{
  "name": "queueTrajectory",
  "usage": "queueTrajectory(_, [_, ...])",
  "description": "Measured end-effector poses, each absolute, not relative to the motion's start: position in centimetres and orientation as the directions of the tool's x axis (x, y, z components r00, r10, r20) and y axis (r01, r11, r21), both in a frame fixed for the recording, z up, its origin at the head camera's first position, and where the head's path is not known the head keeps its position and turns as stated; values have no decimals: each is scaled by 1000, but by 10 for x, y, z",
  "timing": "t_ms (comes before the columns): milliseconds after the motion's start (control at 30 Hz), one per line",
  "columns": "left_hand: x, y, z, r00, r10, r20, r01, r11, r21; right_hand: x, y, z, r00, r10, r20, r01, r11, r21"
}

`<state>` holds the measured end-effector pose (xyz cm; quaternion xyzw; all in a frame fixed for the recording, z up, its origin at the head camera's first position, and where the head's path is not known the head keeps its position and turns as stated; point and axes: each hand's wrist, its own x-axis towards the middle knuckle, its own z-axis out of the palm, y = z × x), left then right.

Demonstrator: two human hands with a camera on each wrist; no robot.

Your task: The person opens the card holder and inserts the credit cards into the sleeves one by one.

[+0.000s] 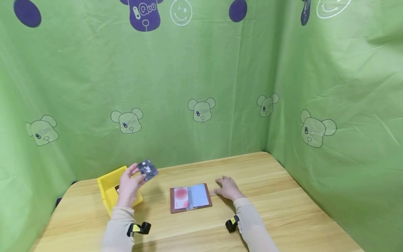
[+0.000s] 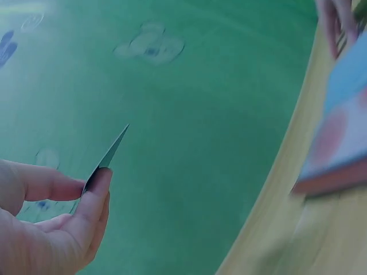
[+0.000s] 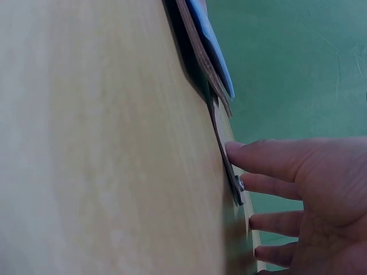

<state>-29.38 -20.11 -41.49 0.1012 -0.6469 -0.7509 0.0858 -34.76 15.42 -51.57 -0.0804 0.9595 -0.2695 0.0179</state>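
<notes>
Between thumb and fingers, my left hand (image 1: 127, 185) pinches a dark VIP card (image 1: 148, 170), raised beside the yellow box. The left wrist view shows this card (image 2: 110, 153) nearly edge-on. A brown card holder (image 1: 172, 202) lies spread on the table, with a red and white card (image 1: 181, 197) in its left sleeve and a pale blue surface (image 1: 199, 195) on its right side. My right hand (image 1: 230, 189) rests at the holder's right, fingers loosely spread. In the right wrist view, its thumb touches the holder's closure strap (image 3: 220, 134), near a metal snap (image 3: 239, 183).
A yellow open box (image 1: 108, 190) stands at the left of the wooden table (image 1: 195, 234), partly behind my left hand; a small dark-edged item (image 1: 117, 189) shows inside. Green printed curtains (image 1: 176, 70) close off the back and both sides.
</notes>
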Motion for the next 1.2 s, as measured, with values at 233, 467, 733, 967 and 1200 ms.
queueTrajectory(233, [-302,-152,-442,-984,-174,-37,-17,-113,993,-347,152,-514,-986,-166,11,-148,845,-514])
queueTrajectory(467, [-299,-125,-466,-994,-102,-28,-32,33,999,-348,151,-514,-985,-174,11,-155,845,-511])
queueTrajectory(733, [-301,-115,-487,-998,-49,-33,-40,162,986,-350,153,-512,-984,-175,12,-157,845,-511])
queueTrajectory(967, [-301,-110,-501,-1000,-24,2,-5,269,963,-349,154,-515,-984,-177,14,-159,843,-513])
queueTrajectory(1200, [-300,-107,-502,-999,-25,40,29,335,942,-349,156,-516,-984,-178,28,-167,841,-515])
